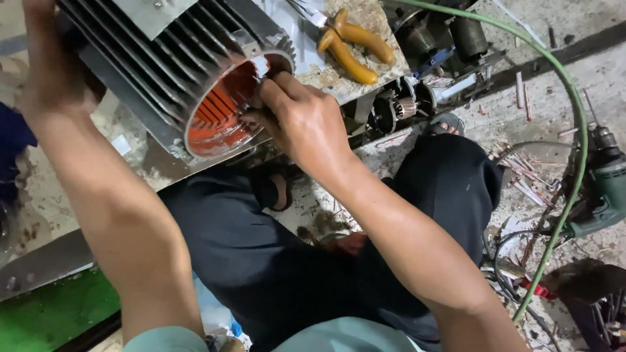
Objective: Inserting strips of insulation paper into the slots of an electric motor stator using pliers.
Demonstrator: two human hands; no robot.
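**At the motor's open end**

Toward eleven o'clock lies the finned motor housing (176,72), its orange-lined bore facing the camera; the right hand (297,117) pinches something small at the bore's rim, fingers closed; the left hand (49,72) grips the housing's far side; yellow-handled pliers (355,45) rest at one o'clock on the surface (385,16).

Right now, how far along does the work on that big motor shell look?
Done: the finned motor housing is open, its orange-red slotted core bare, with no windings visible. In hand: the right hand pinches a small white piece at the rim while the left hand steadies the housing. Left: pliers lie aside; how much remains, I cannot tell.
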